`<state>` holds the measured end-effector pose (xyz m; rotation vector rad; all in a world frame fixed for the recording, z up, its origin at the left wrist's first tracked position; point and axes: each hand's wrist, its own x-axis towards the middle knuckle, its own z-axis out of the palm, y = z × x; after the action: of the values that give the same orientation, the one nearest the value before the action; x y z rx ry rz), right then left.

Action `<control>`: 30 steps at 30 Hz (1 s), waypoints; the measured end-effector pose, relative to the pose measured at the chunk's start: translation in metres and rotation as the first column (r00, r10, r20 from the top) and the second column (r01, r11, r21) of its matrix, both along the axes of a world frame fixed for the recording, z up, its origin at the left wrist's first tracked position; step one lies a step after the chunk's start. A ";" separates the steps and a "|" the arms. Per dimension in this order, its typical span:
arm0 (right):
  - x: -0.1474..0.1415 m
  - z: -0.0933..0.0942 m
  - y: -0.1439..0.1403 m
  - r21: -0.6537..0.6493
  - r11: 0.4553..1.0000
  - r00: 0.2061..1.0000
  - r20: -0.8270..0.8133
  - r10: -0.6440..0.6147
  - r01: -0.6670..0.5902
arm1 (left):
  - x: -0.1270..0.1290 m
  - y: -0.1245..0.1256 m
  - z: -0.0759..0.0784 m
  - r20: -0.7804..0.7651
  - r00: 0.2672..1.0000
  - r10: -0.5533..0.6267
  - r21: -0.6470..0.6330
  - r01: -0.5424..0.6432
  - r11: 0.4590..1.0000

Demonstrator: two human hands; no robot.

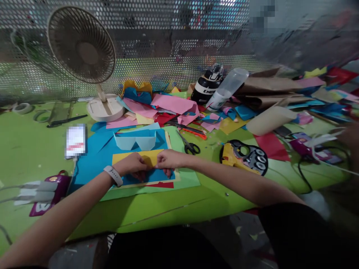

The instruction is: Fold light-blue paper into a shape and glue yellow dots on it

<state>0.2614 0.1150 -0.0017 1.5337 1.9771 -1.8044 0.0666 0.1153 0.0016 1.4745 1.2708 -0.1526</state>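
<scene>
A strip of yellow paper (151, 154) is pinched along its near edge by both hands, above stacked coloured sheets. My left hand (134, 165), with a pale band at the wrist, closes on it left of the middle. Close beside it, my right hand (166, 161) has its fingers curled on the same strip. Under them lies a blue sheet (165, 175) on top of cream and green paper. Just beyond the strip rests a light blue paper shape like a pair of glasses (136, 142). Black scissors (192, 148) lie to the right of the stack.
A fan (97, 106) stands at the back left, near a phone (75, 141). Purple power strips (54, 192) lie at both sides. A black bottle (205, 87), a clear bottle (227, 89) and paper scraps (171, 104) crowd the back. A paint palette (260, 162) sits right.
</scene>
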 end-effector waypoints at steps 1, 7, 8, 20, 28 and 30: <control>0.000 -0.001 0.001 -0.004 1.000 1.000 -0.001 -0.002 0.002 | 0.000 0.001 0.000 -0.002 1.000 0.005 -0.015 -0.005 1.000; 0.002 -0.007 0.005 -0.033 0.999 0.999 -0.034 0.004 -0.005 | -0.012 0.000 0.002 -0.040 0.999 0.022 -0.023 -0.023 0.999; 0.003 -0.007 0.005 -0.041 0.999 0.999 -0.038 -0.001 -0.001 | -0.018 -0.001 0.003 -0.051 0.998 0.028 -0.023 -0.030 0.999; 0.006 -0.011 0.002 -0.022 1.000 0.997 -0.081 0.006 -0.008 | -0.103 -0.006 0.020 -0.263 0.954 0.142 0.002 -0.147 0.989; 0.007 -0.013 0.002 0.009 1.000 0.996 -0.083 0.018 -0.017 | -0.123 -0.020 0.040 -0.360 0.921 0.152 0.102 -0.123 0.987; 0.007 -0.013 0.004 -0.002 1.000 0.997 -0.078 0.030 -0.030 | -0.111 -0.027 0.050 -0.413 0.894 0.177 0.278 -0.061 0.959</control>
<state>0.2688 0.1189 -0.0151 1.4465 2.0178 -1.8827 -0.0439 0.0888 0.0512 1.6338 1.7971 -0.2519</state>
